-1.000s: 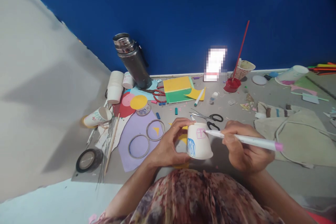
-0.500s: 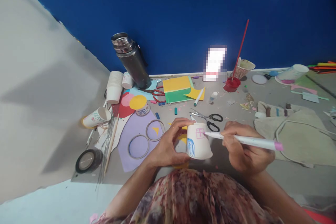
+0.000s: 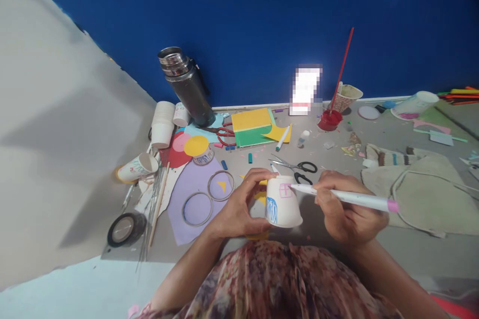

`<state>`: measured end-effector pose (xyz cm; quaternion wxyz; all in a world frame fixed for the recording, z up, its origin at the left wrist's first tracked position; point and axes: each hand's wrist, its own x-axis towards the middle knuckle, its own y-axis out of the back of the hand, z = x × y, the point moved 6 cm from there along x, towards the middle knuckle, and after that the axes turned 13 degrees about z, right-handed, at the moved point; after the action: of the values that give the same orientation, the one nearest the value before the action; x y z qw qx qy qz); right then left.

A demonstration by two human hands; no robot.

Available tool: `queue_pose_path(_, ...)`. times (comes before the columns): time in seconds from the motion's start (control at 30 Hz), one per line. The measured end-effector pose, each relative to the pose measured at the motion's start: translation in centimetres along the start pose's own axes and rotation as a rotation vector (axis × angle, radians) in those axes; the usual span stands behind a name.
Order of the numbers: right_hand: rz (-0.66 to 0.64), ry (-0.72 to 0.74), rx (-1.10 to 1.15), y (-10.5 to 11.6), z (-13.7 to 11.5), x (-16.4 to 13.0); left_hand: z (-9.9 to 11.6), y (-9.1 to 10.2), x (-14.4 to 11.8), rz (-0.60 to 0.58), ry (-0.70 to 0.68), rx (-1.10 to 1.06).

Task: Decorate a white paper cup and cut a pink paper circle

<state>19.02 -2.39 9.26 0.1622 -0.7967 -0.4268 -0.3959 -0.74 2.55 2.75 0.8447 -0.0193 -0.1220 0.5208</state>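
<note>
A white paper cup (image 3: 287, 212) is upside down in my left hand (image 3: 249, 204), whose fingers and thumb curl round its left side. Blue scribbled lines fill an arch low on the cup, and a pink window-like square with a cross stands higher up. My right hand (image 3: 348, 209) is closed round a white felt-tip pen (image 3: 361, 200) with a pink end. The pen's tip touches the cup at the upper right of the pink square. Just behind the cup lie black-handled scissors (image 3: 299, 166), partly hidden by it.
At the left are a flask (image 3: 189, 92), stacked paper cups (image 3: 162, 124), black tape (image 3: 123, 230) and two rings on purple paper (image 3: 175, 219). Behind are red-handled pliers (image 3: 224, 134), coloured paper (image 3: 251, 119), a lit screen and a red pot (image 3: 330, 120). A cloth bag (image 3: 430, 194) lies right.
The pen tip has shifted slightly up along the pink square, and my right hand has moved a little left with it. My left hand and the cup have barely moved.
</note>
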Motion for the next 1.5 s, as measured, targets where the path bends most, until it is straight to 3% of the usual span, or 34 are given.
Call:
queue_pose_path(0.53,-0.057,0.117,-0.031,-1.0,-1.5,1.0,-0.1,0.1,-0.2,0.026,-0.02,0.108)
queue_pose_path(0.7,-0.033,0.027,-0.051,-0.4,-0.5,0.2,-0.1,0.1,-0.2,0.021,0.003,0.08)
queue_pose_path(0.97,-0.035,0.008,-0.043,-0.5,-0.6,0.4,-0.4,0.1,-0.1,0.032,0.024,0.021)
queue_pose_path(1.3,0.083,-0.047,-0.009,0.7,0.4,-0.1,-0.2,0.0,0.1,0.035,0.011,-0.001)
queue_pose_path(1.5,0.16,-0.141,-0.082,1.8,1.7,-0.3,-0.8,0.6,0.1,0.138,0.035,0.009)
